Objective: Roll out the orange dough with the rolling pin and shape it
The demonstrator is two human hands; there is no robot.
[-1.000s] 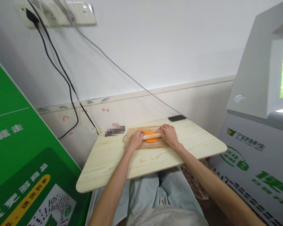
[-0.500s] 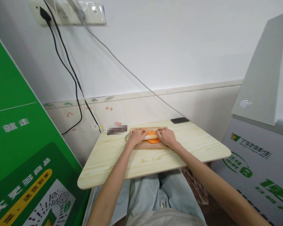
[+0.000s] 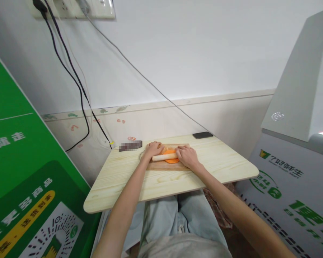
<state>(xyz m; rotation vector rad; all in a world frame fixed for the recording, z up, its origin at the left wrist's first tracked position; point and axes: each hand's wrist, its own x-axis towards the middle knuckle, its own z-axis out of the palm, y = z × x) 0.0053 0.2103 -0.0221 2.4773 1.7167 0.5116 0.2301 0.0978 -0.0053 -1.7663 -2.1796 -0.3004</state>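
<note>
A pale wooden rolling pin (image 3: 164, 156) lies across a flat orange sheet of dough (image 3: 172, 161) on a wooden board (image 3: 161, 167). My right hand (image 3: 187, 156) is closed over the pin's right end. Just behind the pin's bare left end is my left hand (image 3: 154, 148), off the pin, its fingers stretched toward the far left edge of the dough. Whether those fingertips touch the dough is too small to make out.
The board sits on a small light wood table (image 3: 118, 186). A dark phone (image 3: 202, 135) lies at its back right, a blurred-out dark object (image 3: 130, 146) at its back left. Cables (image 3: 82, 93) hang along the wall. A green panel (image 3: 13, 143) and a white machine (image 3: 290, 143) flank the table.
My left hand has come off the rolling pin and moved to its far side, baring the pin's left end. My right hand stays on the pin. The view has shifted slightly.
</note>
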